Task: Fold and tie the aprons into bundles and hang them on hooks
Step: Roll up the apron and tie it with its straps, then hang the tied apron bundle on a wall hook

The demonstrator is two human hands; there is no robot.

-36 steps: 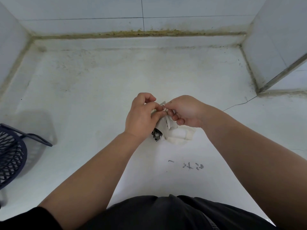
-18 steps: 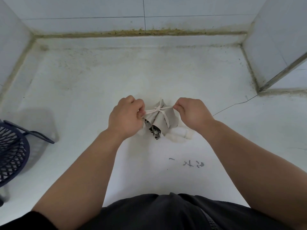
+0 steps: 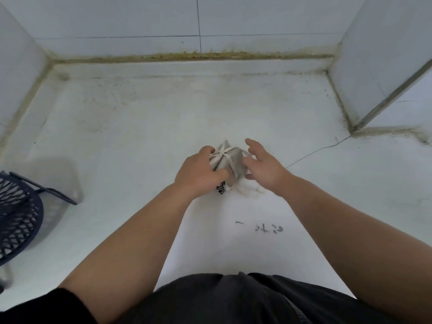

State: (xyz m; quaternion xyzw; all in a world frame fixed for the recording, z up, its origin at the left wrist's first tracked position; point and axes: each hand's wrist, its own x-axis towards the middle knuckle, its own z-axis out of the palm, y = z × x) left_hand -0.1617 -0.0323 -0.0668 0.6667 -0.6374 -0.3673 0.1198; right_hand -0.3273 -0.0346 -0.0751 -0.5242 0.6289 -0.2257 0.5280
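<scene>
Holding the apron bundle [image 3: 235, 157] is your left grip [image 3: 196, 176] — its fingers curl round the bundle's left side and the thumb lies across the front, so it is clamped on the cloth. Your right grip [image 3: 265, 168] is apart, fingers spread and relaxed just beside the bundle's right side; whether the thumb touches the cloth cannot be told. The bundle sits near the middle of the white desk [image 3: 163, 127], between your two hands. It is grey folded fabric, bound by pale straps [image 3: 225, 155] that cross on its top face, and a black-and-white print shows at its near end below your left thumb. Some loose white cloth [image 3: 251, 191] lies on the desk under and to the right of the bundle, partly hidden by your right wrist. At the left edge of the view stands a dark blue basket [image 3: 21, 218] with open lattice walls and a straight handle bar pointing toward the middle of the desk — the frame cuts most of it off, so you cannot tell what it holds. Just behind it is a faint grey shape [image 3: 60, 178]; whether that is a see-through bin or only a shadow cannot be told. Nearer your body, well apart from the bundle, a few dark handwritten marks [image 3: 268, 228] sit on the desk. A thin crack [image 3: 315, 152] runs from the right wall's corner toward your right hand. Pale tiled walls close the desk in on three sides, with a stained seam [image 3: 187, 56] along the back.
</scene>
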